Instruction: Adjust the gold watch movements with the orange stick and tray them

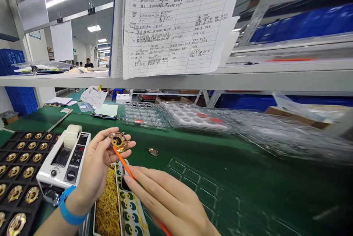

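My left hand [95,162], with a blue band on its wrist, is raised near the middle of the bench. Its fingers grip a round gold part [118,141] with a dark centre by the edge, face up. My right hand [168,199] is closed around a thin orange stick-like tool [123,161], whose tip meets the lower left of that part. Below the hands are a long box of yellow rings [108,206] and a pale sheet [131,212] with rows of dark green shapes. Another small round metal part [153,151] lies on the green bench.
A white tape dispenser [64,160] stands left of my left hand. Beyond it, a black tray [20,177] holds several gold round parts. Clear plastic trays [143,112] line the back, and one [204,186] lies at right. A shelf edge [176,80] crosses above, with handwritten sheets [176,26] hanging there.
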Action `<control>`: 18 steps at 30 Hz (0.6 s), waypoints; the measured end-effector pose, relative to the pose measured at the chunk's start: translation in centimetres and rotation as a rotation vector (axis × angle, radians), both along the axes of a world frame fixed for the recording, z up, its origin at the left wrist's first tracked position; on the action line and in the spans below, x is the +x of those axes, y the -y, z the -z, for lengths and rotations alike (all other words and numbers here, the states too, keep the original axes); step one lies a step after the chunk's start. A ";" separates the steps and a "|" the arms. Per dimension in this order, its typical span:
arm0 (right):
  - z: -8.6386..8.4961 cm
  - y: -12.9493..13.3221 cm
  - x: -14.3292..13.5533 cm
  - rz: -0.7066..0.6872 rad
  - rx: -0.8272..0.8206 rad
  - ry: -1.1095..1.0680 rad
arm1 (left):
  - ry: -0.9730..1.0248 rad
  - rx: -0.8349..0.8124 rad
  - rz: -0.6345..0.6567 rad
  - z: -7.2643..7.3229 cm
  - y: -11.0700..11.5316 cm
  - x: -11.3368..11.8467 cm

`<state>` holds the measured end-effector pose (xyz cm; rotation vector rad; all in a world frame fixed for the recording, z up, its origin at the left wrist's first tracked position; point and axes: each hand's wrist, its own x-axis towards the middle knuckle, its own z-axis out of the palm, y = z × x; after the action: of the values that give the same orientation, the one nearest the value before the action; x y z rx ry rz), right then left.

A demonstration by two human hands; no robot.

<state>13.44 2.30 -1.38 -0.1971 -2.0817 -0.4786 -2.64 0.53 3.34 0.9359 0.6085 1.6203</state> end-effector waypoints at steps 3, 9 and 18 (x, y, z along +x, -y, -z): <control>-0.5 0.0 -0.2 0.029 0.052 0.016 | -0.009 -0.027 -0.014 0.1 -0.3 0.1; -1.3 0.3 -0.3 0.015 -0.016 -0.177 | 0.007 -0.038 -0.019 0.5 -0.7 0.6; -0.5 0.0 -1.1 -0.014 -0.247 -0.573 | 0.020 -0.003 0.011 1.9 0.1 2.2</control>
<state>12.32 2.33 -0.87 -0.4124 -1.5692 -0.1270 -0.41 0.45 1.47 0.9178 0.5908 1.6162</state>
